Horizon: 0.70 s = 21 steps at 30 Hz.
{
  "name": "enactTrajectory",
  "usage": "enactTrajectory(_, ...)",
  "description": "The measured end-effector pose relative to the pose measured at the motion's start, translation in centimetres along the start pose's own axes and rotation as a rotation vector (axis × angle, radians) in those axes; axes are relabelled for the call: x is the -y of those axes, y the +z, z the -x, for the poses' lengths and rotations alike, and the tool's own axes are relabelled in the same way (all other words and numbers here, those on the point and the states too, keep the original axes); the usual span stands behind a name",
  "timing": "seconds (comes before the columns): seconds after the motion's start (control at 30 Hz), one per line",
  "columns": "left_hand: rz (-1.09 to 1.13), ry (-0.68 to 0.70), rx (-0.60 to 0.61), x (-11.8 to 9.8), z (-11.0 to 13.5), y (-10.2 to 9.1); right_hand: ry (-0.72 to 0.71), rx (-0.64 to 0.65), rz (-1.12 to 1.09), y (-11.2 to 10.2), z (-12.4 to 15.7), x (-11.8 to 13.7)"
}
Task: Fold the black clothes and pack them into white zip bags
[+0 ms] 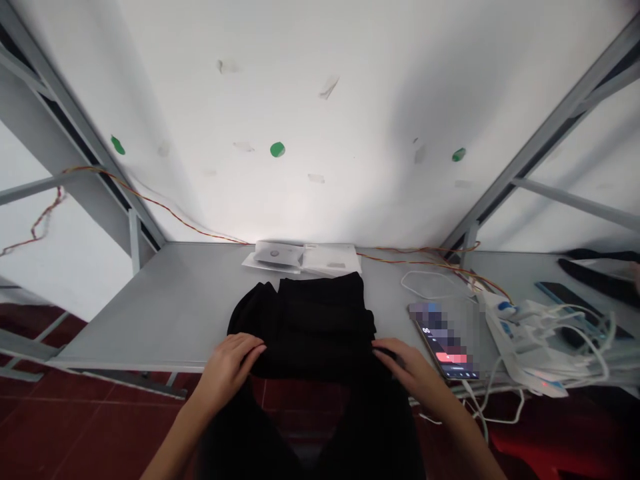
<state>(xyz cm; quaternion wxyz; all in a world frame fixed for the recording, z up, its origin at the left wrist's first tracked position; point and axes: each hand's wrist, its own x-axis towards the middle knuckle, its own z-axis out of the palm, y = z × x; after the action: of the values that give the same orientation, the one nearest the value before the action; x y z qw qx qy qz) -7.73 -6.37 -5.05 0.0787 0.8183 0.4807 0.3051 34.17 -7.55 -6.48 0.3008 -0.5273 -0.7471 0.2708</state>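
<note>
A black garment (320, 320) lies folded in layers at the front of the grey shelf (150, 300), its near edge reaching the shelf's front edge. What kind of clothing it is, I cannot make out. My left hand (233, 363) pinches the garment's near left corner between thumb and fingers. At the near right corner, my right hand (405, 363) grips the cloth in the same way, fingers closed. Below the shelf edge, my dark-clothed legs (375, 427) blend with the black cloth.
White paper packets (330, 257) lie behind the garment against the white panel. On the right are a lit phone (443, 340) and a white power strip (520, 353) with tangled white cables. Grey metal posts (530, 153) frame both sides; a red-yellow wire (175, 217) runs along the back.
</note>
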Motion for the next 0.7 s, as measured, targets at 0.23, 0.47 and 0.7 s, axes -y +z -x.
enactTrajectory(0.23,-0.214,-0.217,-0.194,0.2,-4.8,1.9,0.220,-0.308,0.215,1.6,-3.8,-0.3)
enactTrajectory(0.47,0.086,-0.417,-0.575,-6.8,-0.8,2.7,-0.146,-0.369,0.301,6.1,-3.6,6.4)
enactTrajectory(0.7,1.150,-0.888,-0.681,-11.1,1.7,6.0,-0.129,-0.022,0.415,11.6,-7.0,9.6)
